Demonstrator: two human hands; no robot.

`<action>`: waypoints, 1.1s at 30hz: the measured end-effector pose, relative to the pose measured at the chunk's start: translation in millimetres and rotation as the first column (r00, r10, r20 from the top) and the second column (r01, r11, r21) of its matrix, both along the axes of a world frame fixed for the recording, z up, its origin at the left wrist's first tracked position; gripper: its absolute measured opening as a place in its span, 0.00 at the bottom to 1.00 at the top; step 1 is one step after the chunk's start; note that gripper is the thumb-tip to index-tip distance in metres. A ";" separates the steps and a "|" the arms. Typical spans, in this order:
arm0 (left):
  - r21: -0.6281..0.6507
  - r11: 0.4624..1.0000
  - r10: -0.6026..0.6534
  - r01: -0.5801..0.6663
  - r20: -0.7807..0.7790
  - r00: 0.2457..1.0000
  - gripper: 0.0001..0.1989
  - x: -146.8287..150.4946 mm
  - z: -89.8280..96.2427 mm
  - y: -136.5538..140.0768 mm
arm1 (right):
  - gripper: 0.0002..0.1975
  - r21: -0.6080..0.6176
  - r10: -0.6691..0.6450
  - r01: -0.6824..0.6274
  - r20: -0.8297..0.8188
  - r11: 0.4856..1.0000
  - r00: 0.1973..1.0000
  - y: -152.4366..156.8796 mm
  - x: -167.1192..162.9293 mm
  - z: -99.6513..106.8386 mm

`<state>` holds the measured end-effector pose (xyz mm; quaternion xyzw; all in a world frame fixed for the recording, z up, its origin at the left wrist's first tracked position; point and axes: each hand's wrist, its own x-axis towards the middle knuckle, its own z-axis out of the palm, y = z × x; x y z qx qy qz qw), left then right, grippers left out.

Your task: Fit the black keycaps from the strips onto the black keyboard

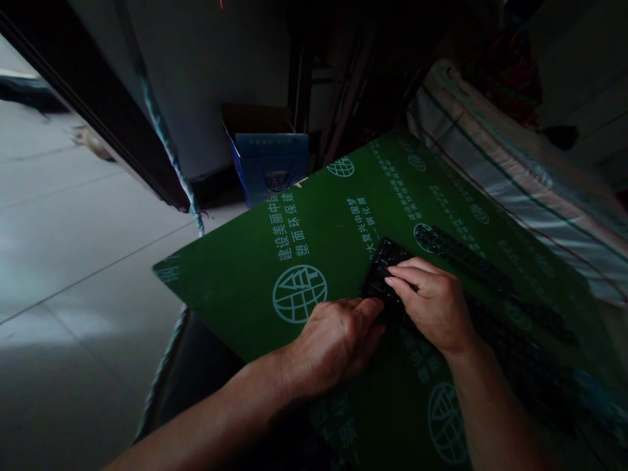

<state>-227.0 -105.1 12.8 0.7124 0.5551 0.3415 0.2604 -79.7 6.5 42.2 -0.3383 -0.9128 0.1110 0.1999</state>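
A black keyboard-like piece (pixel 377 278) with small pale marks lies on the green printed board (pixel 245 261). At its near left edge, my left hand (pixel 338 337) is closed, its fingertips gripping the rim. My right hand (pixel 432 297) is over the piece, thumb and index finger pinched together close to its surface. Whatever may be between those fingertips is too small and dark to make out. Past my right wrist, more black keyed parts (pixel 520 353) stretch to the right, and my right hand and forearm partly cover them.
A long dark keyed strip (pixel 471 261) lies on the board beyond my right hand. Behind the board stands an open blue carton (pixel 269 163). A padded mattress edge (pixel 490 144) borders the right side. A twisted cord (pixel 161 131) hangs at the left, above pale floor tiles (pixel 73 275).
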 end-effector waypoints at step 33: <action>-0.053 0.998 0.021 -0.025 -0.079 0.997 0.12 6.0 3.1 3.8 | 0.08 0.131 0.031 -0.061 0.219 0.990 0.975 11.7 -3.6 9.9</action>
